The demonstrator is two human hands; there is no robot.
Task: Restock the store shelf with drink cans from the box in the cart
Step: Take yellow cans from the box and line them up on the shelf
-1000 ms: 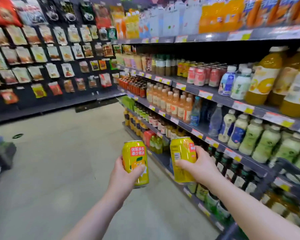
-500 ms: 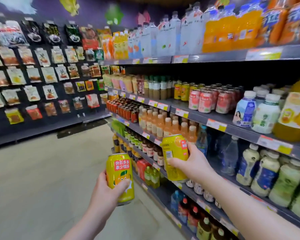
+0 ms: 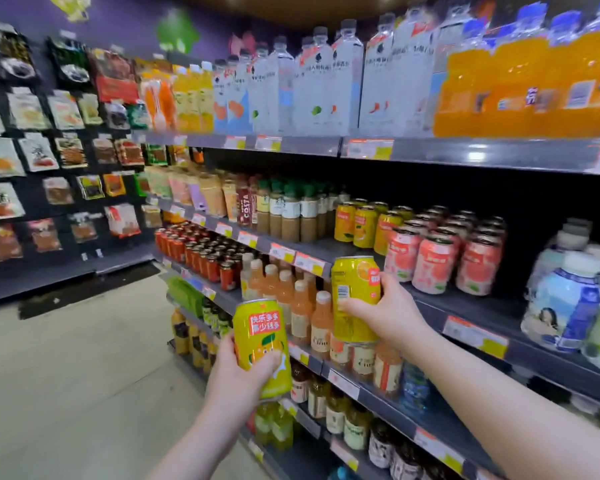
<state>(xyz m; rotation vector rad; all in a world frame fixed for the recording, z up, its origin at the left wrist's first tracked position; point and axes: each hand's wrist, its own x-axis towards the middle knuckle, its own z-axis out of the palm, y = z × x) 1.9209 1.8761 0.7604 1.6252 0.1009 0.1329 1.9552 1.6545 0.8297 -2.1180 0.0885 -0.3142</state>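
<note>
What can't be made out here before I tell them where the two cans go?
Head view only:
- Cart and box: outside the frame.
- Yellow cans on the shelf: the front ones and shadow hide how deep the row goes.
- Shelf edge below them: covered by the can in the right hand.
- Price tags: print blurred, too small to read.

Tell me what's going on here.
A person is restocking a drinks shelf. The left hand grips one yellow can low down. The right hand holds a second can up by the shelf edge, near the matching cans that stand beside pink cans. Neither held can is set down yet.
</note>
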